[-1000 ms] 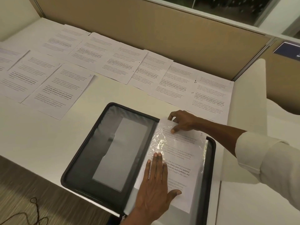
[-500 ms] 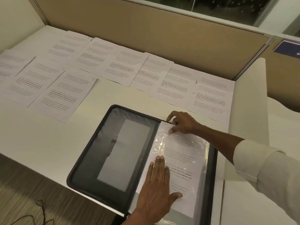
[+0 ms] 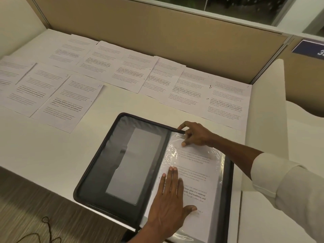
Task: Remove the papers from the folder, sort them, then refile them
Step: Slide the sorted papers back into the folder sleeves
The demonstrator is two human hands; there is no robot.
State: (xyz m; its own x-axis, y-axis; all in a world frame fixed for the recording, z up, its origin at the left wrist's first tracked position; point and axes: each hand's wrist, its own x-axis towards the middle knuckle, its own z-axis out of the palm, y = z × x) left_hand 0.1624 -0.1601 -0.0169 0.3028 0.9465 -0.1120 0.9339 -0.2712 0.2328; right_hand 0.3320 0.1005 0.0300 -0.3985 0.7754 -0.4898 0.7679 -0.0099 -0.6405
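Note:
A black zip folder [image 3: 122, 155] lies open at the desk's front edge. Its right half holds clear plastic sleeves [image 3: 216, 172], and a printed sheet [image 3: 196, 183] sits inside the top one. My left hand [image 3: 168, 204] lies flat on the lower part of that sleeve, fingers straight. Reaching in from the right, my right hand [image 3: 196, 134] is at the sleeve's top edge, with the thumb on the folder's rim and bent fingers pinching the sleeve's top. Several printed sheets [image 3: 70, 99] lie spread in rows across the back of the desk.
The white desk [image 3: 43, 146] ends at a tan partition wall [image 3: 157, 32] behind the sheets. A raised white divider [image 3: 268, 102] stands at the right beside the folder. A dark cable [image 3: 45, 223] lies on the carpet at the lower left.
The sheet that stuck out above the sleeve has slid fully down into it. My right hand followed it down to the sleeve's top edge. My left hand stayed flat.

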